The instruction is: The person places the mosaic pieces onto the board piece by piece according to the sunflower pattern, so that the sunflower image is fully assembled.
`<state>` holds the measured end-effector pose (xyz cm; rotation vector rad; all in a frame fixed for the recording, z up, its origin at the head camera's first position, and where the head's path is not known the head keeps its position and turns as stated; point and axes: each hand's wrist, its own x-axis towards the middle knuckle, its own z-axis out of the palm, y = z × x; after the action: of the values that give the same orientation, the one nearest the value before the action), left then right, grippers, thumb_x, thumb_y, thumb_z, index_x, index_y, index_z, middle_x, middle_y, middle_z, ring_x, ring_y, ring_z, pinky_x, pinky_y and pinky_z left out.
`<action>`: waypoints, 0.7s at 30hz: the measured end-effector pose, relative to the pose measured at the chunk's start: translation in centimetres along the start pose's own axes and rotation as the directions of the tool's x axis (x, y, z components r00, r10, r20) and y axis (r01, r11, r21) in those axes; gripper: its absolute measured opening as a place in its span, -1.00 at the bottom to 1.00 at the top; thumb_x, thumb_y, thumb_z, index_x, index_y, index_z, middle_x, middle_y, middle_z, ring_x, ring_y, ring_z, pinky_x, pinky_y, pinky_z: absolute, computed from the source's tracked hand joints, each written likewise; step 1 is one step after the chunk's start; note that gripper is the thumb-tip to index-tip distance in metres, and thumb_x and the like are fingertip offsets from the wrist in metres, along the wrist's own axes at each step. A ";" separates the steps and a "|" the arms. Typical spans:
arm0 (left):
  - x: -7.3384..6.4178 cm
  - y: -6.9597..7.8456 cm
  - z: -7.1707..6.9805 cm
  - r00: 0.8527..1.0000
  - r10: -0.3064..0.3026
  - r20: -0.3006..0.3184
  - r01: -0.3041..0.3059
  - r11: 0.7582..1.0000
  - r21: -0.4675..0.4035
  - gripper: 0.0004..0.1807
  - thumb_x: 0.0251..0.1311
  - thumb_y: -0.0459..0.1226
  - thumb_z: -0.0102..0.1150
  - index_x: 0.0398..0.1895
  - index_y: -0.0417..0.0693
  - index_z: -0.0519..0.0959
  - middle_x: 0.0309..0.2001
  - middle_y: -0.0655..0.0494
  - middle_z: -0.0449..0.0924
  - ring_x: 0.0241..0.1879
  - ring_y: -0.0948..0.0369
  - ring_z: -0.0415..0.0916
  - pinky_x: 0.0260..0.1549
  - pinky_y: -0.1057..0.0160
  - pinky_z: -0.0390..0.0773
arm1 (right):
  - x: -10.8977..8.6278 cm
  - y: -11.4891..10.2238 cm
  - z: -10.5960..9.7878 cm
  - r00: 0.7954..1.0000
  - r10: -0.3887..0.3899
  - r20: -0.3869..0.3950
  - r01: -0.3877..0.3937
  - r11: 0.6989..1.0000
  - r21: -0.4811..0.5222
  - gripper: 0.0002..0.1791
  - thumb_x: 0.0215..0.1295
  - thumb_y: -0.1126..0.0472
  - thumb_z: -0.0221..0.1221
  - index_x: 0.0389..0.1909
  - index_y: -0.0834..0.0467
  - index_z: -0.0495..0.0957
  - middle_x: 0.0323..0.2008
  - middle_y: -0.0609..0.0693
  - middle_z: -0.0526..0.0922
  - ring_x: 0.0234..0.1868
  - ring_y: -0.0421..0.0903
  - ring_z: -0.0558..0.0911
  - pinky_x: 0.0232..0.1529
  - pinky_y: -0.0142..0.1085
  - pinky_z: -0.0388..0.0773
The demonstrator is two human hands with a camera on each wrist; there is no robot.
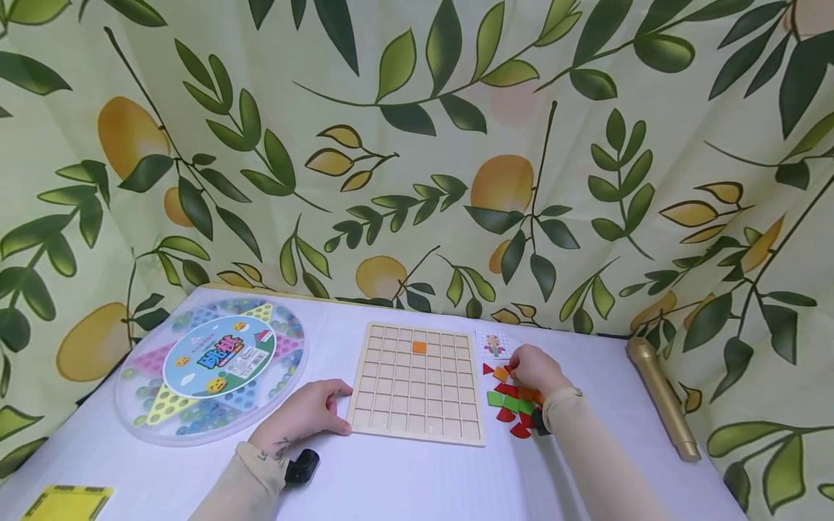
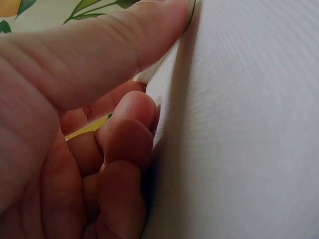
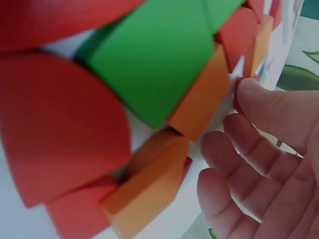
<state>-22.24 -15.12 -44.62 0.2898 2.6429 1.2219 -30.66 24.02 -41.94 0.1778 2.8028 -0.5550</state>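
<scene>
A square wooden grid board (image 1: 417, 387) lies on the table with one orange square tile (image 1: 420, 347) in an upper cell. My left hand (image 1: 306, 414) rests at the board's left edge, thumb by the lower corner and forefinger higher up. In the left wrist view its other fingers (image 2: 127, 144) lie loosely bent against the white cloth. Right of the board, my right hand (image 1: 537, 370) pinches a small red piece (image 3: 238, 99) between thumb and forefinger, mostly covered by the thumb. Beside it lie loose red, green (image 3: 154, 59) and orange pieces, some of them quarter-round.
A small picture card (image 1: 493, 344) lies at the board's upper right, just behind the pieces. At the left is a large round game box (image 1: 130, 427) with a clear rim. A gold cylinder (image 1: 663, 399) lies far right, and a yellow item (image 1: 68, 503) at the front left.
</scene>
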 end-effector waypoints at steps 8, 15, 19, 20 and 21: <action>0.1 -0.2 -0.1 1.000 0.006 -0.003 -0.006 1.000 0.002 -0.34 -0.36 -0.26 0.51 -0.02 -0.13 0.53 -0.62 0.14 0.35 -0.64 0.26 0.27 -0.62 0.35 0.25 | 0.4 -0.2 -0.3 1.000 -0.004 -0.001 0.004 1.000 0.008 -0.80 -0.01 0.31 0.33 -0.36 0.20 0.53 -0.40 0.06 0.53 -0.32 -0.04 0.46 -0.30 -0.20 0.49; -0.2 -0.2 -0.2 1.000 0.021 -0.008 -0.021 1.000 0.004 -0.33 -0.38 -0.27 0.52 -0.02 -0.14 0.53 -0.61 0.12 0.36 -0.62 0.23 0.27 -0.61 0.33 0.24 | 0.8 -2.9 -1.2 0.989 -0.112 -0.094 0.128 0.976 0.179 -0.85 0.04 0.28 0.25 -0.41 0.24 0.49 -0.45 0.08 0.49 -0.35 -0.02 0.44 -0.39 -0.28 0.41; -0.2 -0.1 -0.2 1.000 0.027 -0.005 -0.027 1.000 0.000 -0.34 -0.37 -0.28 0.51 -0.03 -0.15 0.53 -0.61 0.13 0.36 -0.62 0.24 0.27 -0.61 0.33 0.24 | 0.9 -6.3 -0.8 0.955 -0.276 -0.111 0.296 0.917 0.266 -0.76 0.12 0.31 0.17 -0.16 0.28 0.53 -0.42 0.08 0.52 -0.39 -0.03 0.47 -0.41 -0.29 0.43; -0.1 -0.1 -0.1 0.999 0.033 -0.002 -0.033 0.999 -0.003 -0.34 -0.37 -0.28 0.51 -0.03 -0.16 0.53 -0.61 0.13 0.36 -0.62 0.24 0.27 -0.61 0.34 0.24 | 0.9 -7.3 -0.6 0.946 -0.306 -0.108 0.324 0.903 0.281 -0.74 0.14 0.32 0.16 -0.12 0.28 0.54 -0.40 0.07 0.54 -0.38 -0.03 0.48 -0.40 -0.30 0.43; -0.1 0.0 -0.1 0.999 0.038 0.002 -0.038 0.999 -0.006 -0.34 -0.36 -0.28 0.51 -0.03 -0.16 0.53 -0.61 0.13 0.36 -0.62 0.24 0.27 -0.61 0.34 0.24 | 0.8 -8.1 -0.3 0.937 -0.333 -0.104 0.349 0.892 0.287 -0.73 0.15 0.34 0.14 -0.10 0.27 0.55 -0.38 0.08 0.56 -0.37 -0.04 0.50 -0.38 -0.30 0.44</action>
<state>-22.17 -15.24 -44.57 0.3409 2.6432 1.2401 -32.95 16.71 -39.04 -0.2536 2.7974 -1.0763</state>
